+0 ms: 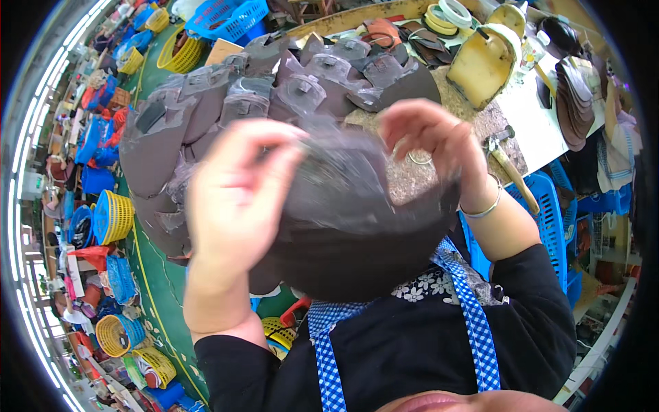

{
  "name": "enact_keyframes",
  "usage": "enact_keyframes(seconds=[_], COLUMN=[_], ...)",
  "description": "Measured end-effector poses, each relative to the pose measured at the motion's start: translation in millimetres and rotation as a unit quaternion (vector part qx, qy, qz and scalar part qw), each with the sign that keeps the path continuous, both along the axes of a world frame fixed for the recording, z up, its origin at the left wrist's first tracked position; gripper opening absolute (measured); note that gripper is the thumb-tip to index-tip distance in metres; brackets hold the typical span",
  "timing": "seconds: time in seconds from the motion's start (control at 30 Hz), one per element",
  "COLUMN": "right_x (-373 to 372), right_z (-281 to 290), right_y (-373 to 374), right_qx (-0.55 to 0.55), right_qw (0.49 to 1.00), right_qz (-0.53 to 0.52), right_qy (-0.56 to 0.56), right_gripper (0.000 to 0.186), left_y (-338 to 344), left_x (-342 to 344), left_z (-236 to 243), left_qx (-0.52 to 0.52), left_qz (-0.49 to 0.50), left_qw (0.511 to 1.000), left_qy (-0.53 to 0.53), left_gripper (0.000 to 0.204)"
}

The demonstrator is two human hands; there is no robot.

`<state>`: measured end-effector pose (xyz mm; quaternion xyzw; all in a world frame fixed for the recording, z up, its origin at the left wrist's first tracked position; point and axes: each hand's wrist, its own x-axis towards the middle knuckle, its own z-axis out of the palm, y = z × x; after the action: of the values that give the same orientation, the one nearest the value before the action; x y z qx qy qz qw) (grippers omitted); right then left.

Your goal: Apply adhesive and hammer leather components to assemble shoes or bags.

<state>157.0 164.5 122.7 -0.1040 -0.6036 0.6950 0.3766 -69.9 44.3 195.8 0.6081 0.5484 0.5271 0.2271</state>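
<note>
I hold a large dark brown shoe-upper piece (pixel 350 220) up close in front of me. My left hand (pixel 233 199) grips its left edge. My right hand (pixel 429 141), with a silver bangle on the wrist, pinches its upper right edge. The piece has a thin clear film on its top part. Behind it, a heap of similar dark cut pieces (pixel 274 93) lies spread over the speckled worktable (pixel 473 123).
A hammer with a wooden handle (pixel 511 172) lies at the table's right edge. A yellow scoop-shaped container (pixel 484 62), tape rolls (pixel 446 15) and stacked soles (pixel 573 103) sit at the back right. Blue and yellow baskets (pixel 113 216) line the green floor on the left.
</note>
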Motion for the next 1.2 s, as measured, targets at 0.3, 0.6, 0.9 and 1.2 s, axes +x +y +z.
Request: enact_keyframes(seconds=[0.3,0.6,0.9,1.2], right_x=[29,58,162,193], right_z=[-67,-78,-95,-129], right_y=[-42,-60,17,29], right_qx=[0.070,0.082,0.314,0.340], right_qw=[0.918,0.926,0.645,0.538], right_qz=[0.161,0.113,-0.443,-0.451], right_qy=[-0.355,-0.351,-0.537,-0.626], right_gripper=[0.025,0.018,0.027,0.045], left_y=[-44,-39,-14,11], left_x=[47,75,62,60], left_z=[-155,-159,-179,-175], left_qx=[-0.253,-0.158,-0.054,-0.139], left_qz=[-0.134,-0.173,-0.041,-0.203], left_qw=[0.952,0.972,0.945,0.951], left_qy=[-0.108,-0.022,0.319,0.185], left_gripper=[0.011,0.015,0.039,0.025])
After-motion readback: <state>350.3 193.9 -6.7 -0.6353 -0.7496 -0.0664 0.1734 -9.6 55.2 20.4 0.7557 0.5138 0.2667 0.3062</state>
